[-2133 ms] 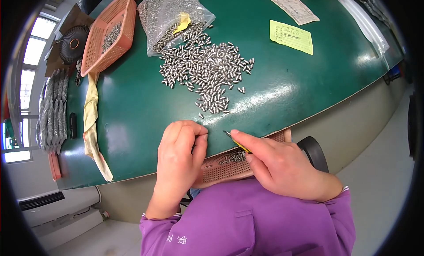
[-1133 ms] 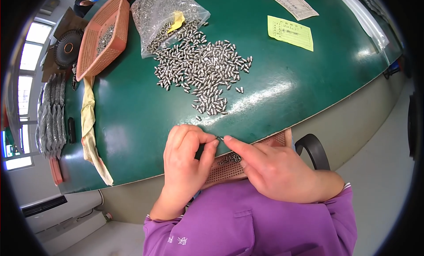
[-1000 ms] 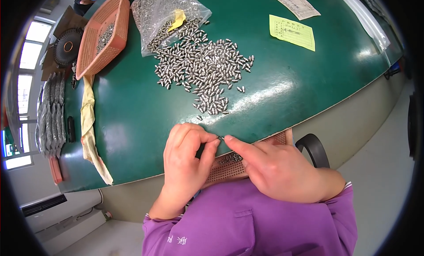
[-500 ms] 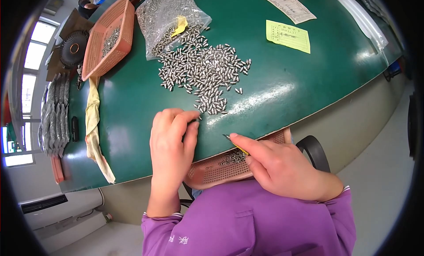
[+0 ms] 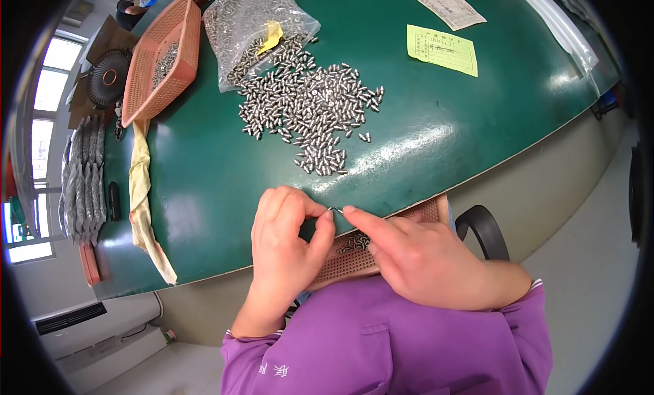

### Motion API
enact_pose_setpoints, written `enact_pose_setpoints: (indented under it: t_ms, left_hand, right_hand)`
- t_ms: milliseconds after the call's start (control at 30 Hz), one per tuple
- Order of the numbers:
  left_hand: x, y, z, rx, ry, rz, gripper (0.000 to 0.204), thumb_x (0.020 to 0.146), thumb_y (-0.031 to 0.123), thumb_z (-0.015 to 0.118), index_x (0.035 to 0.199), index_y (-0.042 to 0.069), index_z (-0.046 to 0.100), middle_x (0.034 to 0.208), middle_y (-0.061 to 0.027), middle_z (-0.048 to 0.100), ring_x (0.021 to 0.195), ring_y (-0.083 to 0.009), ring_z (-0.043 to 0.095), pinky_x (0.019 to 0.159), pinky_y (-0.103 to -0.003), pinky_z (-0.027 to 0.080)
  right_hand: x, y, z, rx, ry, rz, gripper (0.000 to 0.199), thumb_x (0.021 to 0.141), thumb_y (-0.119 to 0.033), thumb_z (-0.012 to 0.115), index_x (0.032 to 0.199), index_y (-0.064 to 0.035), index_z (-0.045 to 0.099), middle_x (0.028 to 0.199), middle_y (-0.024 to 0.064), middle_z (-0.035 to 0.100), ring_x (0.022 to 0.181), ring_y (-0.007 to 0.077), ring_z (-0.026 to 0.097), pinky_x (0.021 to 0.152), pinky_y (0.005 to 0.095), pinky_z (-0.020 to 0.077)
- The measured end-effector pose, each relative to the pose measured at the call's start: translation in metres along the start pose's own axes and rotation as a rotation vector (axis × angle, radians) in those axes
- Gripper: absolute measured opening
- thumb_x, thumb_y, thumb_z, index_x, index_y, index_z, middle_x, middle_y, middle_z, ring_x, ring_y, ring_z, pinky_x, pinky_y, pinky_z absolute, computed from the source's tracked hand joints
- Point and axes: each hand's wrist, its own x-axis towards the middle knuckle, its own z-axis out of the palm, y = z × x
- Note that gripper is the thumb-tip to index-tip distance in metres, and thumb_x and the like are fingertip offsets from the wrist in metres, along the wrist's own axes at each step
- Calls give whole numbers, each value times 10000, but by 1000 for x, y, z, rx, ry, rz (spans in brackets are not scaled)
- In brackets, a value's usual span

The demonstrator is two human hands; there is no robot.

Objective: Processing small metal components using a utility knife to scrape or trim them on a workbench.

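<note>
Garment: purple long-sleeved top [image 5: 409, 334], nearest the camera.
Right hand [image 5: 429, 262]: fingers closed on a slim pointed tool [image 5: 340, 212]; only its thin tip shows past the index finger.
Left hand [image 5: 283, 238]: thumb and index finger pinching a small silver metal piece [image 5: 330, 209] above the table's near part; tool tip just beside it, contact cannot be told.
Lower basket: pink perforated plastic basket [image 5: 340, 269], partly under the table edge, metal pieces inside.
Table: glossy green tabletop [image 5: 204, 197].
Pile: loose silver bullet-shaped metal parts [image 5: 317, 102], beyond both hands.
Bag: clear plastic bag [image 5: 235, 17], adjoining the pile, more parts inside.
Far left: orange-pink perforated plastic crate [image 5: 180, 82].
Far right: yellow-green paper slip [image 5: 443, 51].
</note>
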Motion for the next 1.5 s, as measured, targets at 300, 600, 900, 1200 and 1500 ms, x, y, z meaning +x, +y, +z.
enact_pose_setpoints:
  t_ms: [300,600,900,1200,1500]
  left_hand:
    - [-2,-3,3,-34,23,-3,216,709,-27,764,761,63,574,778,-81,580,732,-291,559,660,-403,455]
    - [1,-1,-1,-57,-13,-24,190,729,-23,758,770,54,590,792,-98,588,763,-307,578,677,-406,466]
    - [14,5,-5,-14,-60,124,171,784,16,754,931,56,677,878,-89,624,848,-307,600,763,-414,483]
    - [30,8,11,140,17,104,163,769,-47,731,883,37,650,841,-77,616,806,-266,592,721,-376,486]
    - [14,16,11,-34,-81,-43,168,767,5,753,819,53,601,789,-70,574,742,-264,560,668,-390,458]
  right_hand:
    - [3,-8,0,40,-45,108,541,865,10,639,1400,-25,561,980,116,692,844,275,681,852,379,525]
    - [6,-5,-7,-45,-107,24,566,916,-92,608,1455,10,470,928,202,659,684,362,686,574,439,565]
    - [-9,3,-17,63,65,145,495,932,-85,607,1422,-70,533,1008,155,701,879,323,687,878,459,518]
    - [-10,3,-17,39,95,166,498,921,-39,607,1414,-99,564,993,131,706,810,308,688,745,397,553]
    - [-10,3,-13,-33,81,120,518,898,-58,644,1409,-105,577,891,81,685,743,256,672,834,399,532]
